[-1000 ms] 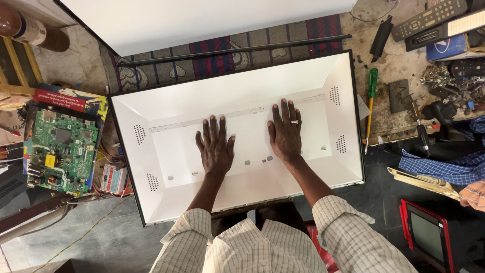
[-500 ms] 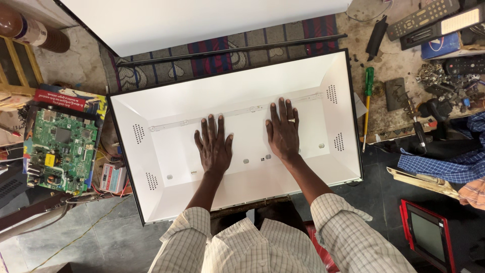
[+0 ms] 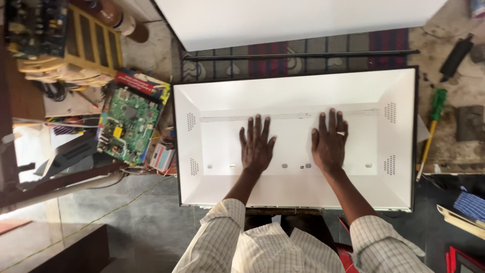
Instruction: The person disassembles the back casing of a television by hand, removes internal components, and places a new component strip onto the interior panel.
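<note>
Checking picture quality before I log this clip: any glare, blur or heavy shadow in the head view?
Head view: sharp overall, no motion blur on the left hand or right hand; the shallow white rectangular tray-shaped panel is evenly lit, bright but not blown out, with only soft shadows under the hands; the large white sheet above nears overexposure; glare whitens the floor at the left edge; the lower corners are dim.

Circuit board [image 3: 129, 125]: green, well left of the hands
Screwdriver [image 3: 432, 126]: green-handled, right of the hands
Black rod [image 3: 303, 54]: beyond the hands, lying crosswise
White sheet [image 3: 298, 20]: farthest up
</note>
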